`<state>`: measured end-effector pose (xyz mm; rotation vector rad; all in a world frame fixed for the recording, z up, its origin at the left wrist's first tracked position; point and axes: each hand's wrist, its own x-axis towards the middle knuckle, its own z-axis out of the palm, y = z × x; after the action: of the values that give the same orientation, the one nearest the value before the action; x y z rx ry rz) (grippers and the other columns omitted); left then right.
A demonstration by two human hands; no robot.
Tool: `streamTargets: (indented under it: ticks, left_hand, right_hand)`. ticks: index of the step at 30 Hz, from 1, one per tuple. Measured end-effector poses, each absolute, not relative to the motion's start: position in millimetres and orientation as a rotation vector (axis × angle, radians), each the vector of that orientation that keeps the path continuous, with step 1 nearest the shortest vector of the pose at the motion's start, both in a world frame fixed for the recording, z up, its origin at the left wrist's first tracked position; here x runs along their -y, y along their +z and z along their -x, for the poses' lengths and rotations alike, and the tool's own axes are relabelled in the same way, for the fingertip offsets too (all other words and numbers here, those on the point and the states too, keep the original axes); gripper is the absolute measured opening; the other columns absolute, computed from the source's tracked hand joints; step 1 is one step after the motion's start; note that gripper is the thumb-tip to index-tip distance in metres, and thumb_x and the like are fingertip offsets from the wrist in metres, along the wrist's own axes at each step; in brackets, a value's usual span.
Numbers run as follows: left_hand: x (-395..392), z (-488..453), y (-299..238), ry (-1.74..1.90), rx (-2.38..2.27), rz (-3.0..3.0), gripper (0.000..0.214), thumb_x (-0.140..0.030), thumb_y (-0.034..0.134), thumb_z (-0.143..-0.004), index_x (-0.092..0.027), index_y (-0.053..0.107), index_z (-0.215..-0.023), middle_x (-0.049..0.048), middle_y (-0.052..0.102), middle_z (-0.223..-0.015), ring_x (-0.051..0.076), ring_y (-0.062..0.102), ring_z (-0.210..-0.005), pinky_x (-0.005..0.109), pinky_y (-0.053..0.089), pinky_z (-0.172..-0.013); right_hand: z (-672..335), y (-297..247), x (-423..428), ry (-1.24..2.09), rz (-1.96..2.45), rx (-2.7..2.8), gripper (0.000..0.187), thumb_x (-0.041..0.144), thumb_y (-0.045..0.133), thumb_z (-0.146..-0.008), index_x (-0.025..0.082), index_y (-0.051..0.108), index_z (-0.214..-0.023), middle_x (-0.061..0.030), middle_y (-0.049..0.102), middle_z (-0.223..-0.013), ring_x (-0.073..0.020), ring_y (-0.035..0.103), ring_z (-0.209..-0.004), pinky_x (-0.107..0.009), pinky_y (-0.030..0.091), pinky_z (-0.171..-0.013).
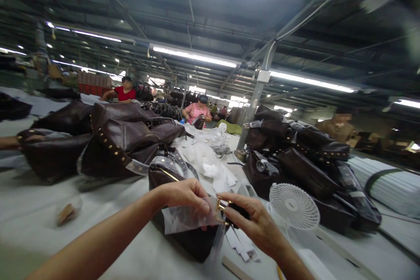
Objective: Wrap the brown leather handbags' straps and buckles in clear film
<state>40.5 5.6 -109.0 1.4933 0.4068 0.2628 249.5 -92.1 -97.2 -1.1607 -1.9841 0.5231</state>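
Note:
My left hand (187,197) is closed, its thumb and fingers pinching a piece of clear plastic film (179,221). Just to the right, my right hand (251,218) grips a gold-coloured buckle (219,210) between thumb and forefinger. Something black lies in the right palm; most of it is hidden by the fingers. Film and buckle meet or nearly meet; I cannot tell which. Below both hands stands a dark brown leather handbag (193,241) with a gold zip and a strap partly wrapped in plastic.
Studded brown bags (121,140) are piled at left, with another pile (302,170) at right. Crumpled white wrapping (206,153) lies between them. A small white fan (293,205) stands near my right hand, by a metal post (254,111). Co-workers sit farther back.

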Motion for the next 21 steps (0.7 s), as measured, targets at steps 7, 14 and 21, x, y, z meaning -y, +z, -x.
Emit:
streamTargets:
  ticks: [7,14,21]
  left_hand:
    - [-13.5,-43.0,-114.8,0.308,-0.376,-1.561,0.033,-0.045,0.079,-0.064,-0.014,0.077,-0.075,0.0037,0.071,-0.062,0.012,0.060,-0.049,0.020,0.044,-0.049]
    - [-16.0,-45.1,-110.3,0.333,-0.444,-1.703,0.036,-0.047,0.068,-0.074,-0.012,0.071,-0.069,0.0013,0.063,-0.051,0.011,0.056,-0.043,0.019,0.036,-0.042]
    - [-18.8,-48.1,-110.4,0.320,-0.435,-1.732,0.046,-0.057,0.069,-0.073,-0.013,0.065,-0.063,-0.0022,0.055,-0.047,0.009,0.051,-0.040,0.019,0.033,-0.042]
  right_hand:
    - [-256.9,-100.4,82.1,0.555,1.168,2.007,0.035,0.039,0.059,-0.088,0.021,0.070,-0.117,-0.0080,0.075,-0.105,-0.0225,0.069,-0.095,-0.030,0.054,-0.086]
    - [-261.1,-98.3,75.0,0.589,1.168,2.054,0.035,0.036,0.059,-0.089,0.023,0.069,-0.120,-0.0074,0.075,-0.106,-0.0245,0.068,-0.097,-0.035,0.053,-0.089]
    - [-264.8,-98.6,72.2,0.616,1.185,2.097,0.035,0.032,0.059,-0.089,0.021,0.068,-0.120,-0.0076,0.074,-0.109,-0.0268,0.067,-0.103,-0.038,0.051,-0.092]
